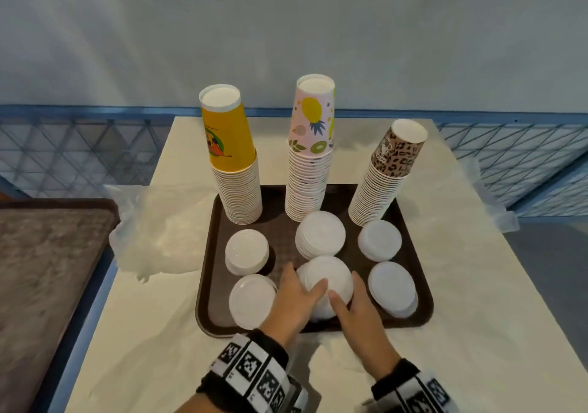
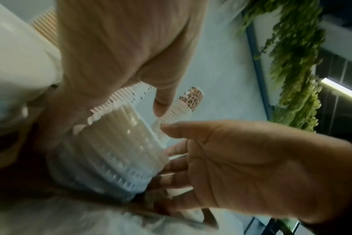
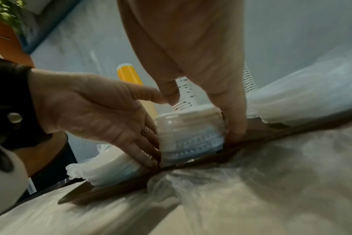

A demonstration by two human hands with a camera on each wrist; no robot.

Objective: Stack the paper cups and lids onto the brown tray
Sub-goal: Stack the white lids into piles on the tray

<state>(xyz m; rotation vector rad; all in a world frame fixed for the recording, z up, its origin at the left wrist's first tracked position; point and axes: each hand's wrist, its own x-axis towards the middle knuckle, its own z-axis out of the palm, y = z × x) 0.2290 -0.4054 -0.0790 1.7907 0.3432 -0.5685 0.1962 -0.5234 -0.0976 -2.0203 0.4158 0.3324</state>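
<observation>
Two hands [image 1: 296, 301] [image 1: 359, 314] press a ribbed, translucent-white lid stack [image 1: 331, 272].

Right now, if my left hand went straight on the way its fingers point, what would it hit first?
The left hand presses the front middle lid stack; pushed on, that stack would likely meet the rear lid stack, though the gap is unclear.

The head camera looks down from above onto the whole brown tray [image 1: 213, 266]. Both wrist cameras sit low and very close, facing one stack of lids [image 2: 119, 151] from opposite sides. All three views share that stack.
</observation>
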